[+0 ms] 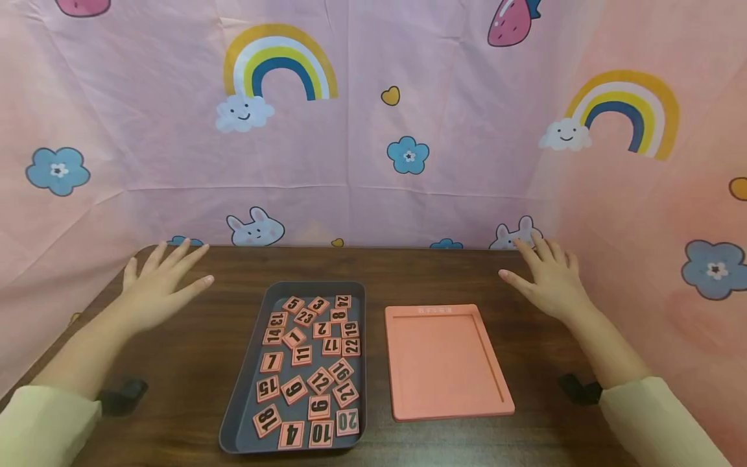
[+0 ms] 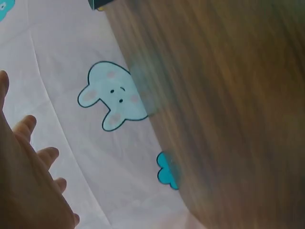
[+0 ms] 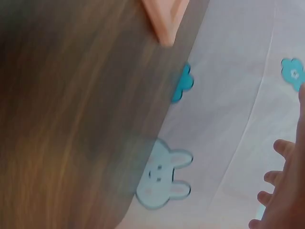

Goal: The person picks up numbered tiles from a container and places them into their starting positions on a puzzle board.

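My left hand (image 1: 157, 292) is held over the left side of the table, fingers spread, with nothing in it. Opposite it, my right hand (image 1: 548, 279) hovers above the table's right side, its fingers also spread and holding nothing. Between them lies a dark grey tray (image 1: 236, 415) with several loose pink number tiles (image 1: 319, 381) scattered in it at various angles. To the tray's right is a flat pink frame board (image 1: 446, 363) with a raised rim and a bare inside. In the left wrist view the left fingers (image 2: 47, 155) stretch out before the cloth.
The brown wooden table (image 1: 420, 272) reaches back to a pink patterned cloth (image 1: 373, 214) that hangs behind and along both sides. A dark wrist strap part (image 1: 122, 397) sticks out beneath the left forearm, and a similar dark part (image 1: 580, 389) shows by the right sleeve.
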The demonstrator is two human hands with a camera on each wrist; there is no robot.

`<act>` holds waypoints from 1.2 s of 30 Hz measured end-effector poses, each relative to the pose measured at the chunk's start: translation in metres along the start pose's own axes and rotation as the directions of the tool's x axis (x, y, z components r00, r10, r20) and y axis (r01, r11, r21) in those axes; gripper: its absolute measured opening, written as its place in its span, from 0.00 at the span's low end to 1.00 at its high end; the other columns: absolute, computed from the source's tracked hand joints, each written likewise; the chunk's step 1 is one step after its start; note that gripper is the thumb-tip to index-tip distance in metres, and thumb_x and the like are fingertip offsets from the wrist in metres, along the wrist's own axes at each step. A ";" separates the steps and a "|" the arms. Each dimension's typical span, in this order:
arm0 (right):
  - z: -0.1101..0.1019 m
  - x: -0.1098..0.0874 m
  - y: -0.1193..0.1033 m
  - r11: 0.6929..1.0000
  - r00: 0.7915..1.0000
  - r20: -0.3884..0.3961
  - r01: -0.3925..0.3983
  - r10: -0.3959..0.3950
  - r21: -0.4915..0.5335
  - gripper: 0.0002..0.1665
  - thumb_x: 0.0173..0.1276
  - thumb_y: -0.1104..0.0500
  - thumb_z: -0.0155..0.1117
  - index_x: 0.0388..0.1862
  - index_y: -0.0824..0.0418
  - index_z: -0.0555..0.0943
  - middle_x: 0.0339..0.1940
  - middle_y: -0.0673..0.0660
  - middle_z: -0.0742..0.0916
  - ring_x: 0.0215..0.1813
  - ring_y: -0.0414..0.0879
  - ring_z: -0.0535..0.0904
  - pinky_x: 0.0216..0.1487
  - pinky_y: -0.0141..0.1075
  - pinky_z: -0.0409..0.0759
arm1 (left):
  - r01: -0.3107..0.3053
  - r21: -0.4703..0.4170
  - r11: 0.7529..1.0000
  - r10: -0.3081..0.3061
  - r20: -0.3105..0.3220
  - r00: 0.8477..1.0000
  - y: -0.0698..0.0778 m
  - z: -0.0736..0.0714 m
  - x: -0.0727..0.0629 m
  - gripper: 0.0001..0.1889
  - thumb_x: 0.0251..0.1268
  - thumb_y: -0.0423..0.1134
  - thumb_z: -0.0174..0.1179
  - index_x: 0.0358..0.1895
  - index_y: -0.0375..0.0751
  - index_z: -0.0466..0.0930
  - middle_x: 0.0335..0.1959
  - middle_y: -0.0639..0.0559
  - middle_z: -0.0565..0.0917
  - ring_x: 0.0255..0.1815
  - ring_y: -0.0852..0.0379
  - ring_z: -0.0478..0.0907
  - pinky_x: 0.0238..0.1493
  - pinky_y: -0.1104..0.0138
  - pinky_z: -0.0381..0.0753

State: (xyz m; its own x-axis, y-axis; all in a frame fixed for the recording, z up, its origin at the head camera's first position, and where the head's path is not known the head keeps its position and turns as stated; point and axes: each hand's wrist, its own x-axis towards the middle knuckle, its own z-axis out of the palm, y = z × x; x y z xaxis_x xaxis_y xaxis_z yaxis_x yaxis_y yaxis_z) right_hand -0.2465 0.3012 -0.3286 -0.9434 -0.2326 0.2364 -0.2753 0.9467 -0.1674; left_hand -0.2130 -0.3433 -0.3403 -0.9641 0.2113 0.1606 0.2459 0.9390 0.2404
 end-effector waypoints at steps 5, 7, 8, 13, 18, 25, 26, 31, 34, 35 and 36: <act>0.012 0.001 -0.018 0.997 0.996 -0.065 0.066 -0.063 0.039 0.46 0.68 0.32 0.51 0.75 0.57 0.57 0.75 0.67 0.55 0.74 0.65 0.44 0.65 0.67 0.38 | -0.042 -0.066 0.997 0.041 -0.023 0.999 0.004 0.014 -0.005 0.36 0.73 0.56 0.45 0.78 0.52 0.43 0.77 0.39 0.41 0.73 0.32 0.27 0.56 0.31 0.16; 0.014 0.001 -0.027 0.994 0.992 -0.090 0.093 -0.088 0.060 0.46 0.68 0.33 0.52 0.75 0.57 0.58 0.74 0.66 0.56 0.74 0.64 0.44 0.65 0.67 0.39 | -0.057 -0.099 0.993 0.053 -0.044 0.998 0.005 0.019 -0.006 0.36 0.73 0.55 0.46 0.78 0.51 0.44 0.77 0.38 0.43 0.73 0.31 0.29 0.56 0.30 0.18; 0.016 0.002 -0.031 0.992 0.990 -0.101 0.109 -0.101 0.070 0.45 0.68 0.33 0.52 0.75 0.56 0.58 0.74 0.67 0.57 0.74 0.64 0.45 0.65 0.67 0.39 | -0.064 -0.119 0.991 0.058 -0.052 0.997 0.006 0.022 -0.007 0.36 0.73 0.54 0.47 0.78 0.50 0.44 0.76 0.37 0.43 0.73 0.30 0.30 0.56 0.29 0.19; 0.022 0.000 -0.059 0.971 0.968 -0.166 0.207 -0.186 0.117 0.43 0.67 0.36 0.57 0.73 0.56 0.62 0.70 0.67 0.63 0.73 0.64 0.49 0.65 0.66 0.42 | -0.087 -0.231 0.969 0.067 -0.093 0.993 0.013 0.031 -0.011 0.35 0.73 0.50 0.49 0.77 0.50 0.46 0.75 0.35 0.49 0.72 0.27 0.40 0.54 0.25 0.33; 0.028 0.003 -0.097 0.926 0.924 -0.231 0.343 -0.304 0.155 0.41 0.64 0.39 0.63 0.71 0.56 0.66 0.66 0.62 0.68 0.70 0.59 0.55 0.65 0.62 0.45 | -0.087 -0.411 0.907 0.063 -0.072 0.995 0.019 0.041 -0.014 0.33 0.75 0.46 0.48 0.78 0.51 0.44 0.74 0.33 0.50 0.70 0.23 0.44 0.53 0.24 0.37; 0.036 0.012 -0.147 0.844 0.877 -0.224 0.473 -0.425 0.251 0.34 0.65 0.45 0.65 0.68 0.54 0.70 0.65 0.59 0.70 0.70 0.55 0.57 0.67 0.58 0.47 | 0.005 -0.557 0.830 0.012 0.026 1.000 0.026 0.060 -0.019 0.34 0.76 0.49 0.44 0.78 0.57 0.39 0.75 0.35 0.48 0.70 0.25 0.45 0.53 0.26 0.49; 0.037 0.013 -0.154 0.835 0.872 -0.214 0.485 -0.440 0.260 0.34 0.66 0.45 0.64 0.68 0.53 0.71 0.65 0.59 0.70 0.70 0.54 0.57 0.67 0.58 0.48 | 0.007 -0.571 0.821 0.011 0.027 1.000 0.026 0.064 -0.019 0.34 0.76 0.49 0.44 0.78 0.57 0.39 0.75 0.35 0.49 0.70 0.25 0.46 0.53 0.26 0.51; 0.046 0.022 -0.185 0.801 0.850 -0.158 0.527 -0.503 0.283 0.32 0.66 0.43 0.64 0.67 0.51 0.72 0.65 0.55 0.71 0.69 0.51 0.59 0.68 0.54 0.51 | -0.037 -0.663 0.747 0.052 0.003 0.999 0.031 0.078 -0.019 0.32 0.78 0.43 0.43 0.78 0.46 0.40 0.73 0.32 0.54 0.70 0.29 0.51 0.58 0.32 0.55; 0.051 0.028 -0.201 0.786 0.836 -0.111 0.545 -0.538 0.293 0.32 0.64 0.44 0.65 0.67 0.49 0.73 0.64 0.54 0.71 0.68 0.50 0.59 0.68 0.53 0.51 | -0.050 -0.713 0.699 0.069 -0.002 0.998 0.035 0.085 -0.019 0.31 0.78 0.40 0.41 0.77 0.41 0.41 0.73 0.32 0.54 0.69 0.30 0.53 0.59 0.34 0.56; 0.053 0.031 -0.206 0.780 0.830 -0.097 0.551 -0.549 0.298 0.32 0.64 0.44 0.66 0.66 0.49 0.73 0.64 0.54 0.72 0.68 0.50 0.59 0.68 0.53 0.52 | -0.052 -0.724 0.688 0.072 -0.004 0.997 0.036 0.088 -0.020 0.30 0.78 0.39 0.41 0.77 0.40 0.41 0.73 0.32 0.55 0.69 0.30 0.53 0.59 0.33 0.55; 0.055 0.032 -0.210 0.774 0.825 -0.079 0.554 -0.559 0.305 0.32 0.64 0.44 0.67 0.66 0.49 0.73 0.64 0.54 0.72 0.68 0.50 0.60 0.68 0.53 0.52 | -0.050 -0.731 0.681 0.072 -0.001 0.997 0.037 0.090 -0.021 0.30 0.78 0.38 0.41 0.77 0.40 0.42 0.72 0.32 0.55 0.69 0.30 0.54 0.59 0.32 0.55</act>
State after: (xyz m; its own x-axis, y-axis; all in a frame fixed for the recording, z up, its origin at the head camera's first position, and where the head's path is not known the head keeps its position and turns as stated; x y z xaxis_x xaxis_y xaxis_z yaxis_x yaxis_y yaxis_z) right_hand -0.2295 0.0826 -0.3385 -0.6097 -0.7037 0.3646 -0.7926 0.5361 -0.2906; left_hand -0.1928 -0.2889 -0.4212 -0.9438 0.2781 0.1784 0.2886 0.4306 0.8552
